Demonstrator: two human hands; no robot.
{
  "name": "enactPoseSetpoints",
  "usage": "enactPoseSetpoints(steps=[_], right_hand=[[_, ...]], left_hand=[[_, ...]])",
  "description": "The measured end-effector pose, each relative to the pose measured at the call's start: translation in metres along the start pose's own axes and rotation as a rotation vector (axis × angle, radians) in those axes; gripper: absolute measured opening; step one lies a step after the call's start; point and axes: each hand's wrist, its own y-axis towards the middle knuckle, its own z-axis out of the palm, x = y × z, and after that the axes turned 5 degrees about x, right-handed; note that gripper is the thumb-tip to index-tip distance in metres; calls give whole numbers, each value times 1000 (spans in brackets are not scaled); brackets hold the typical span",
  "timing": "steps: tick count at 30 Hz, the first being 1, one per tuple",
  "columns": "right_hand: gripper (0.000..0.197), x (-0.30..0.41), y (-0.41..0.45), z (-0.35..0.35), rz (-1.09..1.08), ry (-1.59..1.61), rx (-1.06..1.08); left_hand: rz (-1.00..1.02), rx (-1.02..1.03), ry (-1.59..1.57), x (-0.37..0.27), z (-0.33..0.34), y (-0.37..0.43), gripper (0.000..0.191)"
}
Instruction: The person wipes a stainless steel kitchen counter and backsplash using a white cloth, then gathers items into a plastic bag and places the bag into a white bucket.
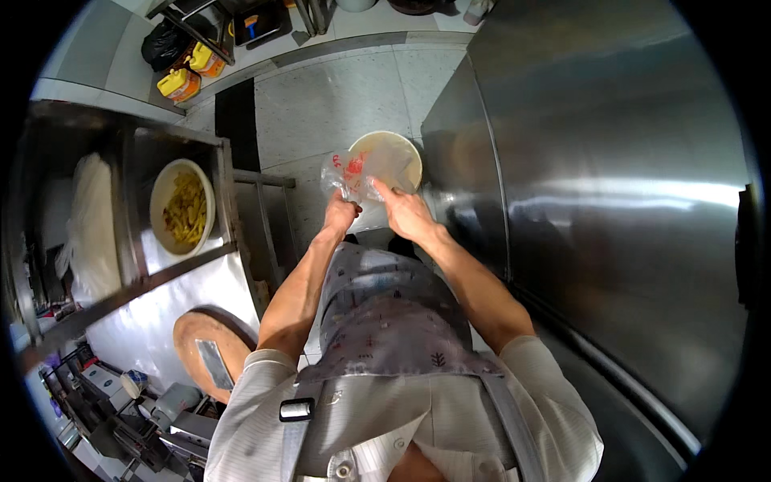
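Note:
Both of my hands grip a clear plastic bag (346, 172) with red print on it. My left hand (342, 214) pinches its near left edge, the thumb pointing inward. My right hand (405, 211) holds the near right part, with a finger stretched along the film. Behind and below the bag stands a round cream-coloured bucket (415, 158) on the tiled floor. The bag covers much of the bucket's mouth, and what the bucket holds is hard to make out through the film.
Left, a metal shelf (150, 282) bears a white bowl (208, 226) of yellow-green food. Below, a cleaver (214, 363) lies on a round wooden chopping block (187, 337). A tall stainless steel cabinet (602, 241) flanks my right. Yellow jugs (179, 84) stand by the far wall.

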Motion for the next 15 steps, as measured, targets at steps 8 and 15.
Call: enactPoseSetpoints(steps=[8, 15], right_hand=[[52, -155, 61, 137, 656, 956, -239], [50, -161, 36, 87, 841, 1238, -513]], left_hand=[[-121, 25, 638, 43, 13, 120, 56], [506, 284, 697, 68, 111, 199, 33]])
